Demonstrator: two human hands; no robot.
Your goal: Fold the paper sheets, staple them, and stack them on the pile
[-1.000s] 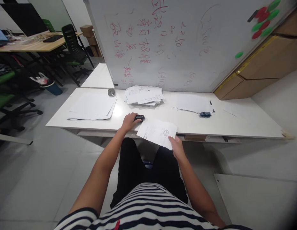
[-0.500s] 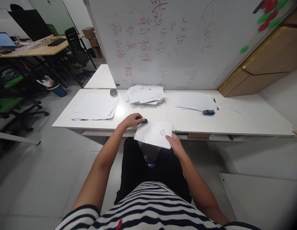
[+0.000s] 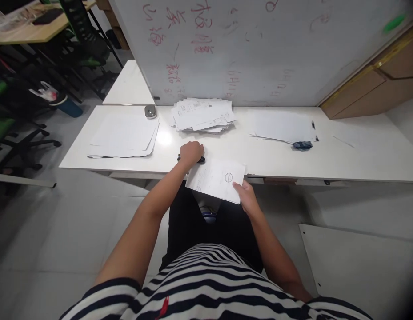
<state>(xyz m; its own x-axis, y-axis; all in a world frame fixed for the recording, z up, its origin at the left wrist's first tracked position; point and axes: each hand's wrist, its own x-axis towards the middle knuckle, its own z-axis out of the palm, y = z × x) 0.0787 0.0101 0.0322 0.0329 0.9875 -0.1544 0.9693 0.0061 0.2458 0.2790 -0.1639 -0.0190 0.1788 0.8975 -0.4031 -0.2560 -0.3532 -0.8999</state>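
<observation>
My left hand (image 3: 192,153) is closed and bears down on a black stapler (image 3: 202,160) near the desk's front edge, hiding most of it. The upper left corner of some white papers (image 3: 214,180) reaches the stapler; whether it lies between the jaws is hidden. These papers carry print and round stamps, and they jut out past the desk edge over my lap. At their right edge my right hand (image 3: 246,195) pinches them, thumb on top.
Beyond my hands a messy paper pile (image 3: 204,116) lies before the whiteboard (image 3: 253,53). Flat sheets (image 3: 122,135) and a grey mouse-like object (image 3: 150,111) are on the left. More sheets (image 3: 279,126) and a dark blue crumpled thing (image 3: 302,146) lie on the right of the white desk (image 3: 222,144).
My left hand has gone from holding the stapler's side to lying over its top as a fist. My right hand still grips the papers. The view has tilted downward.
</observation>
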